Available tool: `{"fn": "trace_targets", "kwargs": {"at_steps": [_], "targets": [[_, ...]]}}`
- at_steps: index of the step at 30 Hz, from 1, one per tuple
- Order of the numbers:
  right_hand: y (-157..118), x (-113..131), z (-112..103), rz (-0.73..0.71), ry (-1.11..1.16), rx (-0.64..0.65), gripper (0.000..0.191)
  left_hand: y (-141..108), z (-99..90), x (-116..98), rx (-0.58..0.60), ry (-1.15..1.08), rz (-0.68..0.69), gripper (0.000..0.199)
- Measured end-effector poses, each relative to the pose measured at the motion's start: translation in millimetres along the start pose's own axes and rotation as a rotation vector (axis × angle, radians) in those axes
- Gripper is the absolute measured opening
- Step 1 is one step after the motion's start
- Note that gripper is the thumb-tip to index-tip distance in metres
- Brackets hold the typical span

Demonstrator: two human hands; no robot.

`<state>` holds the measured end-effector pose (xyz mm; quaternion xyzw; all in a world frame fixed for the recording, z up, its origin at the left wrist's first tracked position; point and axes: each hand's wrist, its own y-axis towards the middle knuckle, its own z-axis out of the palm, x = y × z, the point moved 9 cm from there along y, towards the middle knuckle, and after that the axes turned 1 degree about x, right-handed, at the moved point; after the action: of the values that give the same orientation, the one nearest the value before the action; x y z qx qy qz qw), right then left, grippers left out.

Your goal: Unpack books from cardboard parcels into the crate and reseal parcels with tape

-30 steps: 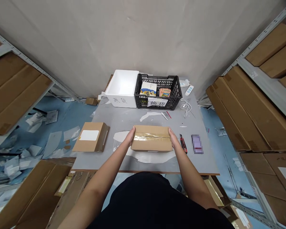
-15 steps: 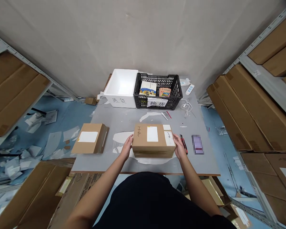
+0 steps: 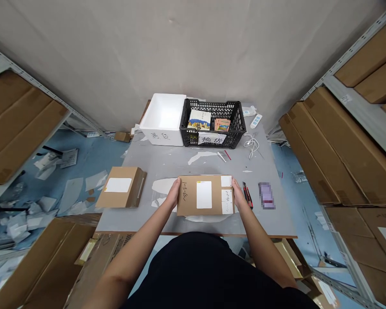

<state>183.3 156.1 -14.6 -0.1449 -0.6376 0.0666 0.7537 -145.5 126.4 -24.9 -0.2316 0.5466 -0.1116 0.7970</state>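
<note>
A brown cardboard box (image 3: 188, 195) with white labels and handwriting is held between both hands over the front middle of the table, its labelled face turned up toward the camera. My left hand (image 3: 173, 194) presses on its left end. At its right end, my right hand (image 3: 239, 194) grips the side. Just right of that hand lies a red and black cutter (image 3: 248, 195). A second cardboard box (image 3: 117, 195) with a white label rests at the table's left edge, apart from my hands.
On the grey table (image 3: 141, 221) stand a white foam box (image 3: 162, 136) and a black crate (image 3: 234, 139) holding books. A pixelated phone-like object (image 3: 266, 195) and a white cable (image 3: 252, 145) lie at the right. Shelves with cartons (image 3: 341, 150) flank the table.
The held box has tipped, so its labelled top faces the camera and its front side no longer shows. Both hands have turned with it, still at its ends.
</note>
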Motion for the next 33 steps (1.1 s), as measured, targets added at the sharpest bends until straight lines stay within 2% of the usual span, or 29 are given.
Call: {"fn": "trace_targets", "kwargs": {"at_steps": [3, 5, 9, 12, 15, 20, 25, 33], "targets": [[-3, 11, -1, -0.042, 0.154, 0.010, 0.055, -4, -10.6, -22, -0.052, 0.044, 0.180, 0.060], [-8, 10, -4, -0.052, 0.193, -0.017, 0.054, -5, -22.2, -23, -0.117, 0.130, 0.227, 0.057], [-21, -12, -6, 0.005, 0.151, -0.075, 0.063, -8, -48.9, -2, -0.248, 0.235, 0.200, 0.058], [-29, -27, 0, 0.061, 0.122, -0.017, 0.070, -12, -59.6, 14, -0.245, 0.234, 0.131, 0.069], [-33, -33, 6, 0.117, 0.113, 0.057, 0.069, -13, -56.0, 20, -0.177, 0.285, 0.061, 0.068], [-23, -33, 3, 0.166, 0.061, -0.016, 0.067, -11, -38.1, 11, -0.089, 0.311, 0.025, 0.059], [-9, -34, 10, 0.192, 0.017, 0.010, 0.069, -10, -27.2, 9, -0.007, 0.248, -0.014, 0.062], [-17, -46, -2, 0.192, -0.083, -0.049, 0.070, -22, -29.2, 22, -0.036, 0.203, -0.037, 0.063]]}}
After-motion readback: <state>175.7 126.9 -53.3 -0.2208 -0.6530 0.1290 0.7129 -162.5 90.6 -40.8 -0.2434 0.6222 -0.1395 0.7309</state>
